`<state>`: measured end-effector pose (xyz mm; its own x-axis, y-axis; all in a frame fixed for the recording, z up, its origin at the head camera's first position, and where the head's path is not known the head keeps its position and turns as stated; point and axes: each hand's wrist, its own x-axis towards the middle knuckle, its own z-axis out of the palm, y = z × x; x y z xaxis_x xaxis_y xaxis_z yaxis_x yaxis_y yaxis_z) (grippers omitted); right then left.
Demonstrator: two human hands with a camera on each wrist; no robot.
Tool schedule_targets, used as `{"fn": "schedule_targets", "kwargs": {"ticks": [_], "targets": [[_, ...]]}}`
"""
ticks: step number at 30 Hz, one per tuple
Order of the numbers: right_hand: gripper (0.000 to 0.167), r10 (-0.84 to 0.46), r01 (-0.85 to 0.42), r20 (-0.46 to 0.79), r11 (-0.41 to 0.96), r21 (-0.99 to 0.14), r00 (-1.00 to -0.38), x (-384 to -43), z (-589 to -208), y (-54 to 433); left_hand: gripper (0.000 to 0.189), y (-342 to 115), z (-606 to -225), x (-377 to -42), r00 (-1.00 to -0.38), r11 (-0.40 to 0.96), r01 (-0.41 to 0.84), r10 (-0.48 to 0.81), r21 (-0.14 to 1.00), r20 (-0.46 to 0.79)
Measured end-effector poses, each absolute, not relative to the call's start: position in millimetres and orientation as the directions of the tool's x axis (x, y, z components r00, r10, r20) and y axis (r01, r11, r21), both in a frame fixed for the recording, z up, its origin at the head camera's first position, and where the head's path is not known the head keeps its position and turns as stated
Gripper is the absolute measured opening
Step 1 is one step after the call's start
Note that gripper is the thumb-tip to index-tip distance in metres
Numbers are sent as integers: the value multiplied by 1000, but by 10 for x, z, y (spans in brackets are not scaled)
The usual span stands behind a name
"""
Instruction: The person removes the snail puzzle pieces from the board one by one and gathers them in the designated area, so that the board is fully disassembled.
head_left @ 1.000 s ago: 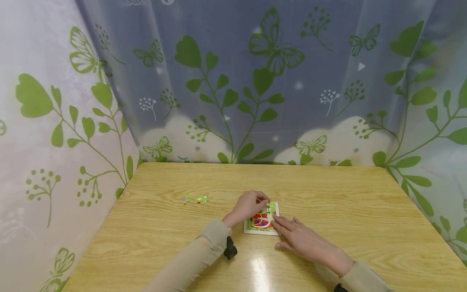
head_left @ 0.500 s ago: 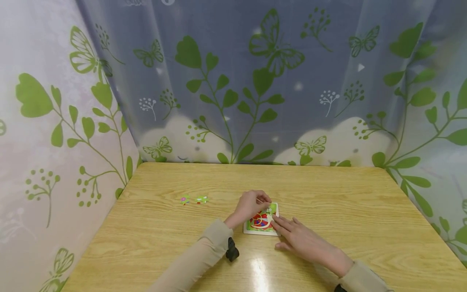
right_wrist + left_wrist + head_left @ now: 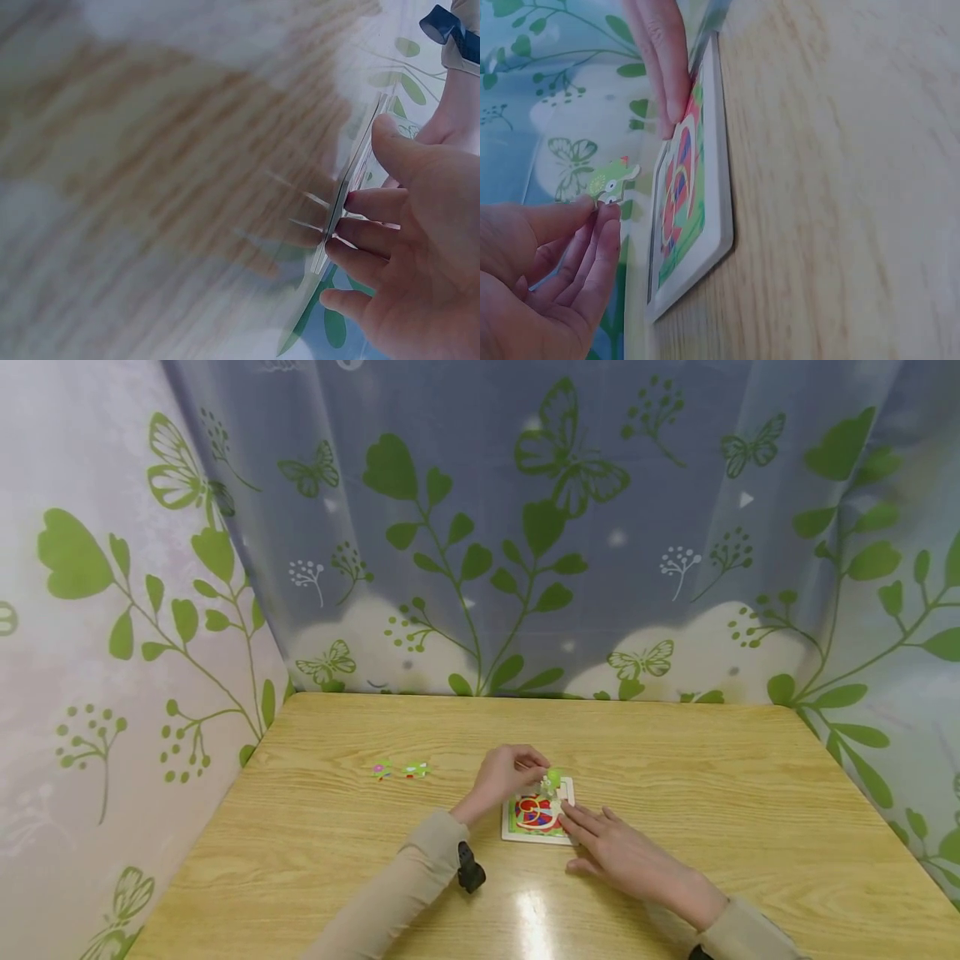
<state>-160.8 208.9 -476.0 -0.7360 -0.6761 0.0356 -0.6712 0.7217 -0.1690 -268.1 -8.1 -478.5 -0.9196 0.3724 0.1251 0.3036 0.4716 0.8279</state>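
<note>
A small green jigsaw piece [image 3: 609, 180] with a printed eye is pinched between the thumb and fingertips of my left hand [image 3: 508, 779]. In the head view the piece stands tilted over the back edge of a white-framed puzzle board [image 3: 536, 839]; from the left wrist it shows raised off the board. A red snail-like spiral on green fills most of the board. My right hand [image 3: 626, 853] lies with fingers extended, its fingertips on the board's right side. The right wrist view shows those fingers [image 3: 367, 236] at the board's edge.
Two loose green puzzle pieces, one with a pink flower [image 3: 380, 770] and one with white and red marks [image 3: 416, 770], lie left of the board on the wooden table [image 3: 675, 752]. A patterned curtain [image 3: 480, 568] hangs behind the table's back edge.
The green piece has come up from the board's upper part and now tilts upward in my left fingers. That hand has drawn slightly back and left; my right hand has stayed put.
</note>
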Motion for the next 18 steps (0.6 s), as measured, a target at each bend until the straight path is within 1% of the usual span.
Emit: {"fn": "schedule_targets", "kwargs": {"ticks": [8,13,18], "targets": [[64,-674,-665,27,720,-199,-738,-1609,-4747,2090,9,-243,-4773,-2711,-935,443,260,339,858,109],[64,-677,-669,32,718,-193,-736,-1611,-4743,2088,10,-378,-4769,-2737,-941,429,245,320,869,107],[64,-674,-667,31,721,-185,-738,-1610,-4747,2087,9,-529,-4741,-2748,-951,452,234,291,861,106]]}}
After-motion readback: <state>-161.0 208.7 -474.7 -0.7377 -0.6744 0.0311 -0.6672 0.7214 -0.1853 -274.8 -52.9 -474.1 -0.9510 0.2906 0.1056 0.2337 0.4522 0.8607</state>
